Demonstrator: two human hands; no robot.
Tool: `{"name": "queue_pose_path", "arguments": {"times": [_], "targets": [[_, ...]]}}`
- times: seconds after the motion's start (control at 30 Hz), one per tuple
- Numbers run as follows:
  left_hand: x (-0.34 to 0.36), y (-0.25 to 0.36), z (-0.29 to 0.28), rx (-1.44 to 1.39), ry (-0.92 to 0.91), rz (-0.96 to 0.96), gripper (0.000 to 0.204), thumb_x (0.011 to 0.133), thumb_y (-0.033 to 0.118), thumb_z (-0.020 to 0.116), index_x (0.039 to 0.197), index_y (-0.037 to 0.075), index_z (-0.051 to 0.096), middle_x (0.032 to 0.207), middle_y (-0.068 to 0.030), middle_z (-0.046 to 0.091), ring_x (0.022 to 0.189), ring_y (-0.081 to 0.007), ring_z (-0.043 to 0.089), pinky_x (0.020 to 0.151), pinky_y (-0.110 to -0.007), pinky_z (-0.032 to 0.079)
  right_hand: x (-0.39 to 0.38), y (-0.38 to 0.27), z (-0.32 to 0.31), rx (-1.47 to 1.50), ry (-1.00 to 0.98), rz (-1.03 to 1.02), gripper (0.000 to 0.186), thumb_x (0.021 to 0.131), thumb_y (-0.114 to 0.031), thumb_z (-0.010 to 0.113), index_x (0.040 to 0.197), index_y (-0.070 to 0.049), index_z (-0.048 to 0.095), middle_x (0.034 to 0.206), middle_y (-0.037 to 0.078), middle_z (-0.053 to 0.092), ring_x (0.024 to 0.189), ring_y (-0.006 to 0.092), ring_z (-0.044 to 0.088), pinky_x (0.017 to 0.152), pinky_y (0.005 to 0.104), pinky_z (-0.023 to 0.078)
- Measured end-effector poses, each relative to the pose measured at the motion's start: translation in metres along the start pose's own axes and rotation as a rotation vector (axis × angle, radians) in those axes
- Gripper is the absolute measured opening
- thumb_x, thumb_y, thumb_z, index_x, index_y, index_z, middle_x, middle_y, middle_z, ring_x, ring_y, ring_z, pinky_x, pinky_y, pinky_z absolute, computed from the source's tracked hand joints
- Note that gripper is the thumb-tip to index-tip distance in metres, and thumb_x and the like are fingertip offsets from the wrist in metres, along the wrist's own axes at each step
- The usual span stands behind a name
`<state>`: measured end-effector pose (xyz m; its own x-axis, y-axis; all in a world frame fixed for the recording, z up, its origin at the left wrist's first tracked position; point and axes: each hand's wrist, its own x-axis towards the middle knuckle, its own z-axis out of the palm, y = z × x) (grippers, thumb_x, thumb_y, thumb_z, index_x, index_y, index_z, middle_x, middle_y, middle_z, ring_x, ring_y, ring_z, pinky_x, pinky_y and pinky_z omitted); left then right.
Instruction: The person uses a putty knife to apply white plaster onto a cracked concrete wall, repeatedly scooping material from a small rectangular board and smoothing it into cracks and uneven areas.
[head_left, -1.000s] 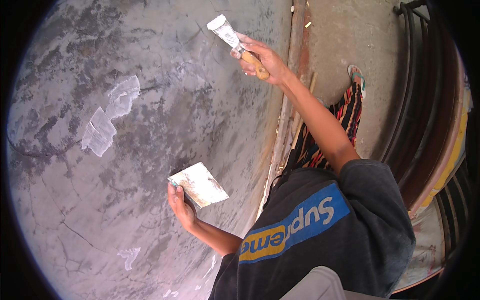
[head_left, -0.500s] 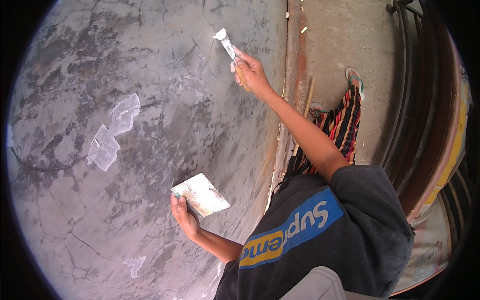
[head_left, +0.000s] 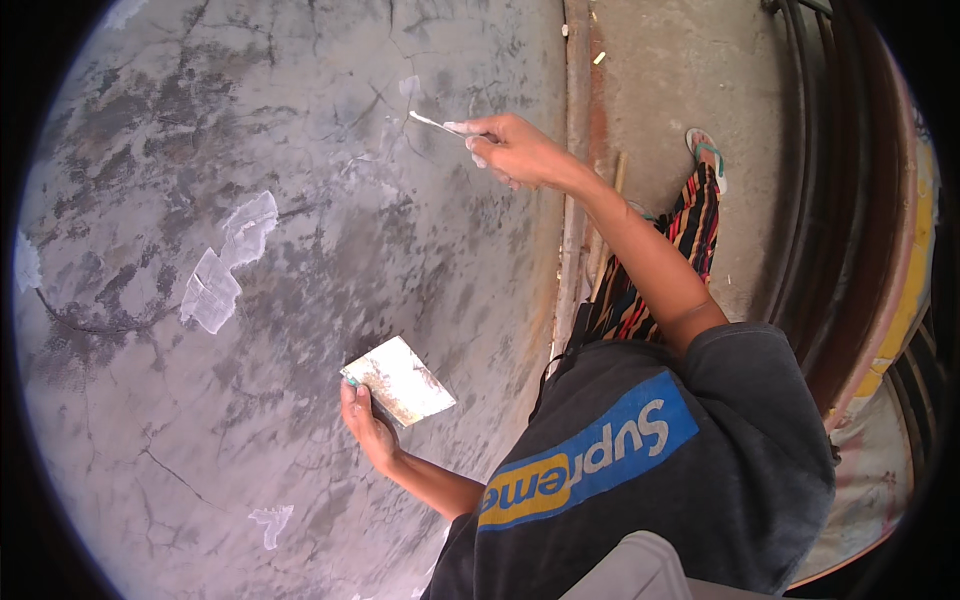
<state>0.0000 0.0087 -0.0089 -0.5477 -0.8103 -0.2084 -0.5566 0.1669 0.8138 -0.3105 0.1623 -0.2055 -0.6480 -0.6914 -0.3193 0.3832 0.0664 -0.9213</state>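
Right hand [head_left: 512,150], upper centre of frame, was clamped on putty knife [head_left: 432,123]; blade's long axis ran left from the fist, tip touching the grey wall [head_left: 300,300]. Left hand [head_left: 362,415], lower centre, gripped a square plate [head_left: 400,380], well apart from knife.

We are at a building or renovation site: a rough grey plastered wall [head_left: 300,250] with cracks and white filler patches [head_left: 228,265] fills the left of the frame, a bare concrete floor [head_left: 660,80] runs along the upper right, and a rusty metal railing [head_left: 850,250] curves down the right edge.
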Motion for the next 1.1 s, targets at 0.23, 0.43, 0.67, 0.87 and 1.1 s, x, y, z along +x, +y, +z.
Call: {"name": "queue_pose_path", "arguments": {"times": [0.23,0.43,0.67,0.87,1.1], "targets": [[-0.001,0.008,0.011,-0.009,0.009,0.030,0.037,0.092,0.019,0.053,0.119,-0.007,0.050,0.107,-0.0073,0.056,0.097,-0.0130,0.051,0.088,-0.025,0.038,0.024,-0.011,0.012,-0.087,0.144,-0.107,0.043,0.094,-0.014,0.046,0.136,-0.003,0.046,0.051,-0.003,0.039,0.045,0.0091,0.039,0.041,0.0291,0.033],[-0.003,0.004,0.004,0.006,-0.007,-0.004,0.043,0.091,0.024,0.056,0.121,-0.006,0.049,0.110,-0.0087,0.056,0.098,-0.0151,0.052,0.088,-0.028,0.039,-0.002,0.008,0.016,-0.049,0.022,-0.116,0.043,0.093,-0.014,0.050,0.135,-0.004,0.048,0.055,0.000,0.041,0.046,0.0091,0.036,0.045,0.0289,0.035],[-0.001,0.006,0.012,-0.016,0.085,0.011,0.035,0.092,0.019,0.054,0.116,-0.006,0.050,0.103,-0.0057,0.057,0.093,-0.0120,0.051,0.084,-0.024,0.038,0.038,0.050,0.024,-0.072,0.330,-0.702,0.042,0.095,-0.009,0.049,0.136,-0.006,0.046,0.077,0.007,0.054,0.060,0.0143,0.045,0.056,0.0289,0.041],[-0.003,0.008,0.012,-0.014,0.038,0.006,0.038,0.091,0.021,0.056,0.117,-0.006,0.050,0.104,-0.0060,0.057,0.093,-0.0117,0.051,0.085,-0.024,0.038,0.048,0.084,0.074,-0.075,0.283,-0.684,0.051,0.090,-0.001,0.052,0.139,-0.014,0.044,0.089,0.013,0.056,0.071,0.0261,0.054,0.065,0.0343,0.046],[-0.003,0.001,0.005,-0.021,0.085,-0.025,0.038,0.092,0.019,0.056,0.118,-0.008,0.049,0.107,-0.0072,0.057,0.095,-0.0123,0.052,0.086,-0.026,0.039,0.016,0.104,0.024,-0.371,0.094,-0.556,0.050,0.090,0.002,0.047,0.138,-0.012,0.046,0.080,0.014,0.052,0.062,0.0233,0.046,0.062,0.0320,0.044]]}}
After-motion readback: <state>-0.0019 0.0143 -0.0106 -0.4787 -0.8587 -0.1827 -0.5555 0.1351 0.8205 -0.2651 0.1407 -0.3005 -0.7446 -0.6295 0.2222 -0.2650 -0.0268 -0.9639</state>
